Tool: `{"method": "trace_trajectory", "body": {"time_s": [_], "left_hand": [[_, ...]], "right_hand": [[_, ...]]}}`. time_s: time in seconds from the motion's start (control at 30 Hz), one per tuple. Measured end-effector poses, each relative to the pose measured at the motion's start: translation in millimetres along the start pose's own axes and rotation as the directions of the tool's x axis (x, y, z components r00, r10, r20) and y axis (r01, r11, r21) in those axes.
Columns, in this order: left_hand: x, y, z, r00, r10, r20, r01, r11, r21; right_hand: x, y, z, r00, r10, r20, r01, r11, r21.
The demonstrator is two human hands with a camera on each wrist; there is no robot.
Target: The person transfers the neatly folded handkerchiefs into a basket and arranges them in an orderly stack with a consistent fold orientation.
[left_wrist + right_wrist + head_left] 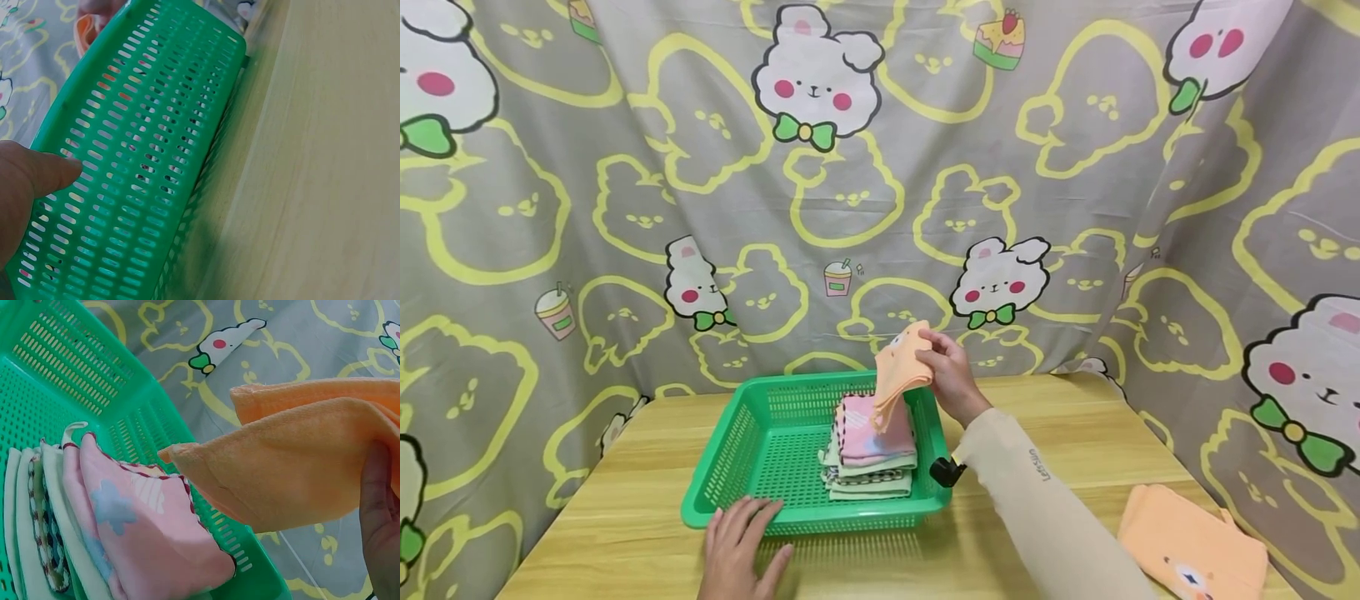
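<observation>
A folded orange towel (904, 362) is pinched in my right hand (951, 375), held up over the right side of the green basket (707, 475). Below it, inside the basket, lies a stack of folded towels: a pink towel (156, 531) with a dark-edged trim on top, pale green ones (872, 492) underneath. The orange towel's lower corner hangs close to the pink one. My left hand (741, 546) grips the basket's front rim, its thumb (56, 175) against the perforated outer wall; its fingers inside are hidden in the left wrist view.
Another orange towel (1195, 546) with a printed animal face lies on the wooden table (1045, 450) at the front right. A patterned curtain (850, 208) hangs behind and at both sides. A small black object (946, 472) sits by my right cuff, near the basket's right rim.
</observation>
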State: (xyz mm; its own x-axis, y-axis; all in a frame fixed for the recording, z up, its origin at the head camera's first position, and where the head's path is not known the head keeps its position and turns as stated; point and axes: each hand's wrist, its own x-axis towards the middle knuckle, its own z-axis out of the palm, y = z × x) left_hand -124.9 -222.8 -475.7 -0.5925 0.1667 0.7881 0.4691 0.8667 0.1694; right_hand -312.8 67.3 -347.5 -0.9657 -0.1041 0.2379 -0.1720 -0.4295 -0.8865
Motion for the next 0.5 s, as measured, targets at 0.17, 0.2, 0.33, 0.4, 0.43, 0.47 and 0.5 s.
{"method": "trace_trajectory", "body": {"time_s": [0.17,0.2,0.33,0.4,0.43,0.47,0.5], "left_hand": [[0.6,0.9,-0.7,1.0,-0.008,0.005,0.008,1.0,0.004],[0.5,1.1,-0.8,1.0,-0.009,0.006,0.009,1.0,0.005],[-0.1,0.8,-0.9,1.0,-0.01,0.009,0.01,1.0,0.007],[-0.4,0.7,-0.6,1.0,-0.01,0.01,0.01,1.0,0.008],[-0.5,0.7,-0.5,1.0,-0.009,0.009,0.009,1.0,0.009],[-0.6,0.6,-0.3,1.0,-0.008,0.008,0.008,1.0,0.01],[-0.6,0.6,-0.1,1.0,-0.007,0.007,0.007,1.0,0.011]], "right_hand": [[1.6,0.2,4.4,1.0,-0.012,0.021,0.012,1.0,0.002],[2.0,0.7,5.0,1.0,-0.01,0.026,0.01,1.0,0.002],[3.9,4.4,6.3,0.999,-0.008,0.043,0.007,1.0,0.023],[4.4,6.4,7.3,0.999,-0.009,0.048,0.007,0.999,0.033],[4.5,7.4,7.7,0.999,-0.007,0.052,0.005,0.999,0.036],[4.7,8.3,8.3,0.998,-0.005,0.056,0.003,0.999,0.04],[4.7,8.9,9.0,0.998,-0.003,0.058,0.001,0.999,0.04]]}}
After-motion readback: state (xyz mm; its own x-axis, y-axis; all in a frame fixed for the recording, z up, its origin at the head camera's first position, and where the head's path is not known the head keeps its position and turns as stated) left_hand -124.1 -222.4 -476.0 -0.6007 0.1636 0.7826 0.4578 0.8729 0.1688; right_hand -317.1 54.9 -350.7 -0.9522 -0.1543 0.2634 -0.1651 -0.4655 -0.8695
